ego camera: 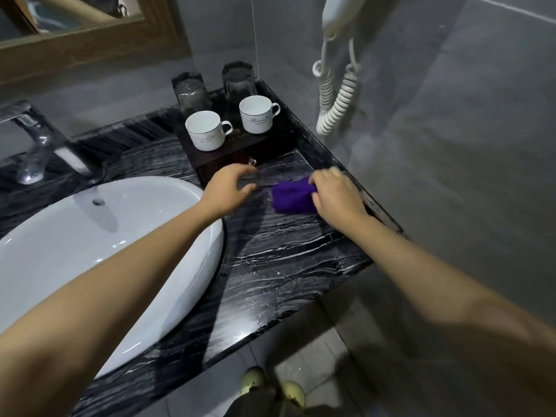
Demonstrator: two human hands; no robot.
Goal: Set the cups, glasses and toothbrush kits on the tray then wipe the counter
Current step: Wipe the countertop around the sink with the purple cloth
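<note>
A dark wooden tray (240,152) with a small drawer knob stands at the back right of the black marble counter (285,254). On it are two white cups (206,134) (257,113) and, behind them, two upturned glasses (192,93) (238,81). My right hand (335,195) presses a purple cloth (293,197) onto the counter just in front of the tray. My left hand (230,188) hovers over the counter by the tray's front left corner, fingers apart and empty. No toothbrush kits are visible.
A white basin (90,251) fills the left of the counter, with a chrome tap (39,142) behind it. A wall hairdryer with a coiled cord (334,94) hangs right of the tray. A wood-framed mirror (90,37) is above. The counter's right edge meets the tiled wall.
</note>
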